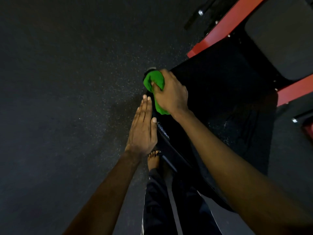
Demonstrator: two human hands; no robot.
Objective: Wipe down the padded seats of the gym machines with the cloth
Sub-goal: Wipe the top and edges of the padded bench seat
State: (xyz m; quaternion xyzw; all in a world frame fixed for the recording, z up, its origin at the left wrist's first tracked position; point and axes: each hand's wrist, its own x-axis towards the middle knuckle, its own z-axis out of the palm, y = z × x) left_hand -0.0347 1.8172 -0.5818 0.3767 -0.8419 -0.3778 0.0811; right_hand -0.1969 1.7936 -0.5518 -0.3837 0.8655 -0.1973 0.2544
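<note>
With forearms (237, 167) outstretched, gripping green cloth (152, 79) on black padded seat (220, 89), right hand (171, 94) fingers curled round it. Holding left hand (142, 133) flat beside, fingers straight together.

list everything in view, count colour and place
crumpled green cloth: one, green, seat's far left corner
black padded seat: one, black, centre right
red metal frame bars: two, red, upper right and right edge
dark grey flat pad: one, grey, top right
speckled rubber floor: one, dark grey, left side
dark trousers: one, black, bottom centre
bare foot: one, bottom centre, on the floor
left hand: one, fingers straight, beside seat's left edge
right hand: one, gripping the cloth
</note>
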